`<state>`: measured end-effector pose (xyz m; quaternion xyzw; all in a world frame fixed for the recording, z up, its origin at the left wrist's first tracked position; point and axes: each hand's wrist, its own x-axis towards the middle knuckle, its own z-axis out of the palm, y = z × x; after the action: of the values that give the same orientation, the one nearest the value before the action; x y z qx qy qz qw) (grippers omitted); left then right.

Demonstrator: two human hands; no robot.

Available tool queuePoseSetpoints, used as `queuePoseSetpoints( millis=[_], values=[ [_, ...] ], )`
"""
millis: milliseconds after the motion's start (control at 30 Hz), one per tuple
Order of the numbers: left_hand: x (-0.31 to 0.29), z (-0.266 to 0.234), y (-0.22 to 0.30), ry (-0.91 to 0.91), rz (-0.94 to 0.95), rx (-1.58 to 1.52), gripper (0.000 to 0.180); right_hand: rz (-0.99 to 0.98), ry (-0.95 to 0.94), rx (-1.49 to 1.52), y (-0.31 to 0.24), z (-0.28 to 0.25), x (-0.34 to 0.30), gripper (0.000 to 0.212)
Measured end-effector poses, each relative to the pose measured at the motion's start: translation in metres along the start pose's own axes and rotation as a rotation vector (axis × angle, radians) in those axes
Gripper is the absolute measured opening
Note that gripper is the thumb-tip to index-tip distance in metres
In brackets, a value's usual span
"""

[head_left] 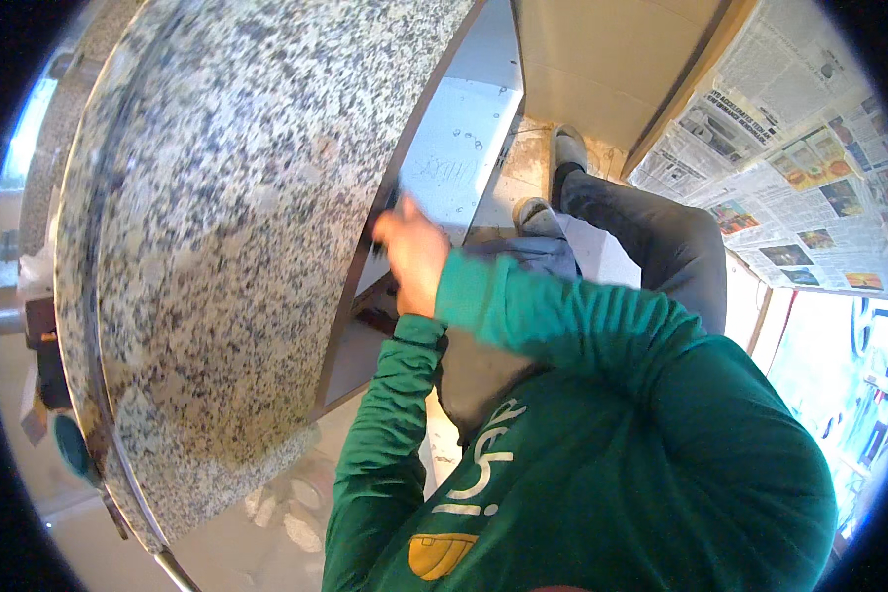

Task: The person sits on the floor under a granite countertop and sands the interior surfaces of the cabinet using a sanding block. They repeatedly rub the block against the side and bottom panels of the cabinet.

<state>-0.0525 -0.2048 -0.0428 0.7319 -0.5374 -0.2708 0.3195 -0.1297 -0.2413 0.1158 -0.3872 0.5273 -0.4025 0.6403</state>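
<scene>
My right hand [416, 255] is closed at the brown front edge of a speckled granite slab [247, 178]. Its fingers curl round something small and dark, partly hidden under them, which I cannot make out. My left hand [403, 302] is just below and behind the right one, where only a sliver shows past the green cuff; its fingers are hidden. Behind the hands, under the slab's edge, is a white panel [454, 163] with small dark marks and faint handwriting. Both forearms are in green sleeves and cross near the wrists.
My bent legs [651, 222] in dark trousers stretch to the upper right. A panel covered with newspaper sheets [779, 168] stands at the right. A tan board [612, 69] is at the top. A metal rail [104, 395] follows the slab's left side, with a round teal object [72, 446] beside it.
</scene>
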Motion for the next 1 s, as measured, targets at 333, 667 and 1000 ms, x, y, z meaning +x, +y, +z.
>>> queuePoseSetpoints(
  millis=[333, 667, 1000],
  values=[
    [-0.002, -0.023, 0.000, -0.145, -0.009, 0.310, 0.068, -0.263, -0.064, 0.693, -0.041, -0.041, 0.128, 0.042],
    [0.000, -0.024, -0.010, -0.404, -0.042, 0.219, 0.070, -0.258, -0.008, 0.200, -0.029, -0.028, 0.073, 0.060],
    [0.011, -0.025, -0.009, -0.458, -0.056, 0.240, 0.066, -0.346, -0.008, 0.103, -0.051, -0.039, 0.081, 0.063]
  ],
)
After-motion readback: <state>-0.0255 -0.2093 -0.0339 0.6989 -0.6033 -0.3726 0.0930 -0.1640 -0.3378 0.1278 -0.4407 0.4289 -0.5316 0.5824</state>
